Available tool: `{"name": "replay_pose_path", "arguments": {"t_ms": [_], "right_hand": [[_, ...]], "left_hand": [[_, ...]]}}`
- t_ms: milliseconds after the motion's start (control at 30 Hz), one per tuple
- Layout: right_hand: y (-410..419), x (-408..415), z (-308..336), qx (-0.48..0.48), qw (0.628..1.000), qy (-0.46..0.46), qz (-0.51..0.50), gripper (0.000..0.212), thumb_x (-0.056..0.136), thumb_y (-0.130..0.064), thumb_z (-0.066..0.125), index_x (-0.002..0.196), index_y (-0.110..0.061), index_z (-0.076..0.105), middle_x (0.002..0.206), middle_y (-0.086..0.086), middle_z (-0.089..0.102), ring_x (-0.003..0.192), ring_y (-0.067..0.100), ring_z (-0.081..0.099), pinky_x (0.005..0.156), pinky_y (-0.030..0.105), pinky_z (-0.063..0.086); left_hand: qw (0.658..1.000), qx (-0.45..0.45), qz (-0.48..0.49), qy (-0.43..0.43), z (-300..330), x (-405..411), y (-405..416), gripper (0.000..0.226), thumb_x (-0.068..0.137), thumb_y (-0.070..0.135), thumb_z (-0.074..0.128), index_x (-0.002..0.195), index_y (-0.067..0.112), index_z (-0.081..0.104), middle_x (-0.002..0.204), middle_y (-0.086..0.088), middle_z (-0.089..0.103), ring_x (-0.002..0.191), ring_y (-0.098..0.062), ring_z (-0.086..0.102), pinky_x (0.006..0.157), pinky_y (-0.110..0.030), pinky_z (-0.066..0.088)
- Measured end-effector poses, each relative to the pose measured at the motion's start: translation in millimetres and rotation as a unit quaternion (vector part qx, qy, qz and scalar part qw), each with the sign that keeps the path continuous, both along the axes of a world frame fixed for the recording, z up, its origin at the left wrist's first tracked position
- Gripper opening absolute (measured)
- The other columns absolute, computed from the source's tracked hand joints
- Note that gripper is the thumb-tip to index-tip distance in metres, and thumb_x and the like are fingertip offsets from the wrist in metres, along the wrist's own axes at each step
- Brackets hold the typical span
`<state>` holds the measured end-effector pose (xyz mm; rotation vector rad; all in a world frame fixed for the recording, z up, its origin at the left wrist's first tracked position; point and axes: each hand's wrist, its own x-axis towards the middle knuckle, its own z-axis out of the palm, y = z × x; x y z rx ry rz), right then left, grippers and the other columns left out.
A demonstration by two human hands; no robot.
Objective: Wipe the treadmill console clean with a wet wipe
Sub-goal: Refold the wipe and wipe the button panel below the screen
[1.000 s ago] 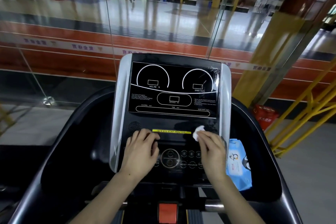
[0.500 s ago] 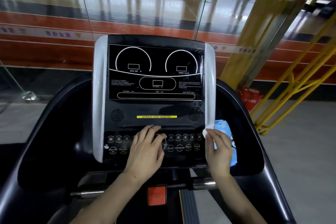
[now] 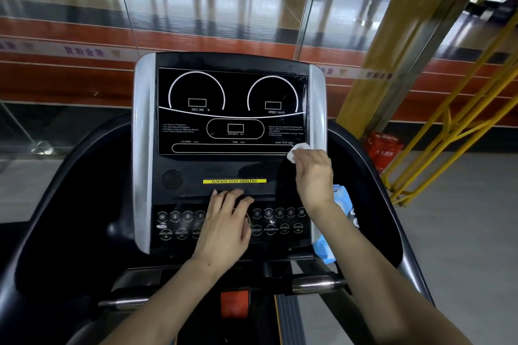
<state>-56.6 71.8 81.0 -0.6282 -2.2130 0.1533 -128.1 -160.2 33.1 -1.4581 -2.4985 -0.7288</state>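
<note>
The right hand bunches a white wipe under curled fingers and presses it against the console at the lower right corner of the display panel, hard against the silver right rail. The left hand rests flat, fingers straight and slightly spread, over the middle of the button row along the console's lower edge, holding nothing and seemingly bracing.

From the wipe, nearly all of the glossy display lies up and to the left: its long axis runs side to side, from the right rail across to the left rail, with the two dial arcs above. The right hand is plainly the nearer one to that surface and already touches its edge; the left sits lower, below the yellow strip, and well apart from the wipe. The next stroke therefore looks likely to run leftward along the panel's bottom edge or upward along the right rail, and only the right hand is placed for it.

A blue wipe pack lies just beside the console's lower right corner, partly hidden behind the right forearm. Beyond the console, glass panes, a red-banded floor, yellow railings and a red box fill the background.
</note>
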Motion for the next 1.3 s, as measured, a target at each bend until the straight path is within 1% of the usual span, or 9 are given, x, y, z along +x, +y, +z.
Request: {"name": "replay_pose_path", "arguments": {"t_ms": [133,233,567,633,767,900,1067,1200,1300], "right_hand": [[-12.6,-5.8,1.3,-0.020,0.998,-0.027,0.061,0.027,0.077,0.018,0.071,0.085,-0.006,0.077,0.080,0.007,0.075,0.074,0.033,0.063,0.073,0.044,0.057],[-6.9,0.6,8.3,-0.060,0.993,-0.009,0.101,0.018,0.091,0.004,0.070,0.097,-0.009,0.082,0.097,0.004,0.080,0.090,0.031,0.069,0.086,0.045,0.058],[-2.1,5.2,19.9,-0.047,0.996,0.073,0.009,0.022,0.097,0.001,0.066,0.112,-0.007,0.079,0.107,0.004,0.079,0.099,0.025,0.067,0.093,0.033,0.054],[0.4,-8.7,32.7,-0.041,0.998,0.044,0.008,0.023,0.097,0.002,0.062,0.110,-0.006,0.079,0.101,0.005,0.079,0.096,0.027,0.065,0.089,0.028,0.050],[-0.3,-15.9,26.8,-0.035,0.999,-0.007,0.010,0.023,0.093,0.007,0.064,0.102,-0.006,0.080,0.094,0.012,0.078,0.086,0.031,0.065,0.077,0.036,0.056],[-6.1,-0.2,13.4,-0.050,0.996,-0.025,0.071,0.024,0.093,0.006,0.069,0.108,-0.007,0.081,0.112,0.008,0.079,0.096,0.026,0.069,0.091,0.026,0.054],[-22.5,40.9,6.0,-0.080,0.996,0.006,0.046,0.018,0.099,-0.005,0.067,0.106,-0.013,0.081,0.108,-0.002,0.079,0.101,0.016,0.069,0.096,0.014,0.045],[-40.2,92.3,-43.8,-0.142,0.988,0.050,0.041,0.015,0.096,-0.001,0.071,0.102,-0.009,0.081,0.102,0.004,0.072,0.104,0.021,0.068,0.096,0.033,0.053],[-39.0,107.5,-67.4,-0.107,0.993,0.021,0.035,0.016,0.093,0.002,0.073,0.103,-0.006,0.081,0.098,0.007,0.072,0.095,0.023,0.068,0.087,0.036,0.055]], "left_hand": [[1.000,0.010,-0.007,-0.007,-1.0,2.2,2.0,0.048,0.090,0.015,0.067,0.137,0.019,0.055,0.141,-0.007,0.049,0.137,-0.026,0.042,0.126,-0.059,0.022],[1.000,0.015,-0.014,-0.012,-0.7,1.4,-0.3,0.048,0.091,0.014,0.066,0.137,0.018,0.055,0.138,-0.007,0.049,0.136,-0.026,0.041,0.126,-0.059,0.022],[0.999,-0.030,-0.034,-0.003,10.9,-9.3,-1.6,0.058,0.097,0.027,0.056,0.152,0.012,0.046,0.139,-0.001,0.054,0.127,-0.024,0.047,0.122,-0.049,0.033],[0.998,-0.037,-0.040,-0.006,12.0,-11.4,-3.1,0.057,0.099,0.026,0.054,0.153,0.011,0.046,0.140,-0.002,0.052,0.128,-0.025,0.046,0.123,-0.049,0.032],[0.997,-0.050,-0.051,-0.009,13.6,-13.7,-4.8,0.056,0.099,0.027,0.054,0.152,0.011,0.047,0.140,-0.002,0.049,0.127,-0.025,0.043,0.124,-0.049,0.029],[0.997,-0.059,-0.052,0.012,11.9,-13.5,-5.0,0.061,0.097,0.029,0.056,0.154,0.011,0.044,0.143,-0.004,0.048,0.129,-0.027,0.044,0.126,-0.054,0.025],[0.996,-0.059,-0.064,0.024,6.9,-16.0,-9.2,0.064,0.097,0.026,0.057,0.157,0.011,0.040,0.145,-0.004,0.045,0.130,-0.028,0.044,0.129,-0.052,0.018],[0.997,-0.052,-0.053,0.035,4.9,-10.4,-10.3,0.064,0.098,0.027,0.051,0.158,0.010,0.038,0.147,-0.005,0.045,0.133,-0.028,0.043,0.129,-0.053,0.018],[0.999,-0.039,-0.032,0.021,-2.3,3.3,-11.1,0.064,0.097,0.024,0.054,0.158,0.011,0.037,0.156,-0.007,0.041,0.149,-0.028,0.031,0.129,-0.054,0.015]]}}
